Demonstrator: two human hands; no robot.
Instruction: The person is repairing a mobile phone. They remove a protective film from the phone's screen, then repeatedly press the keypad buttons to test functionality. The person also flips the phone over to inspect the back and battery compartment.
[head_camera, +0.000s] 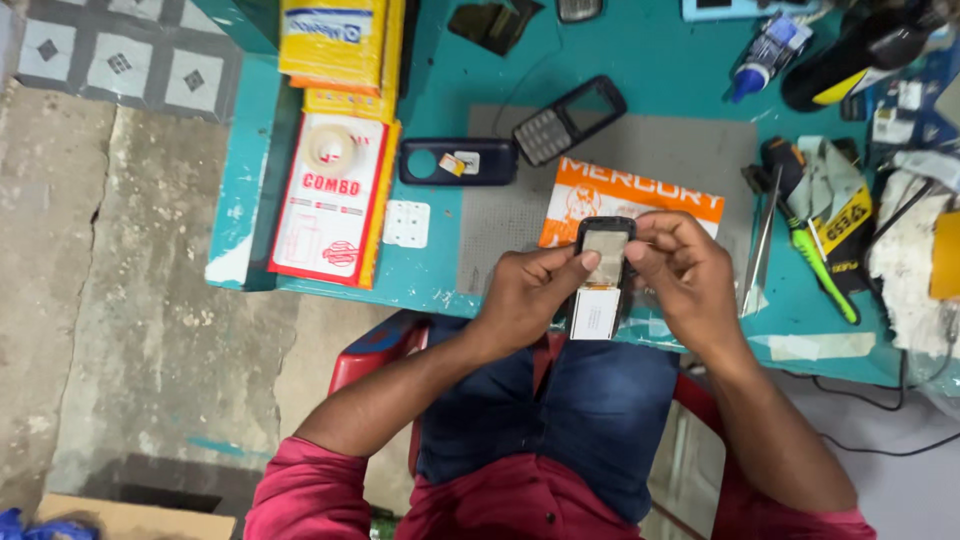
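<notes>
- You are holding a small opened phone (604, 255) between both hands, just over the near edge of the teal table (650, 60), above your lap.
- Your left hand (525, 295) is curled around the phone's left side, thumb stretched across onto the pale panel on its face; the fingers are closed on it, not clenched hard.
- Your right hand (685, 275) is gripping the right side and top corner, fingertips bent inward and touching the black frame.
- A white block (594, 313), probably the battery, is hanging at the phone's near end, partly under your left hand; whether it is attached I cannot tell.
- To do this well, I would judge that you are best keeping the thumb pressure light and even on the panel while the other hand is steadying the frame, so nothing bends or slips off the edge.
- Working over the grey mat (640, 150) rather than over your lap is likely safer for small parts.
- Farther off on the table are lying a dark back cover (458, 161), a black keypad shell (569, 120), an orange-and-white packet (640, 195), tweezers (762, 240) and a green-handled screwdriver (825, 270) to the right.
</notes>
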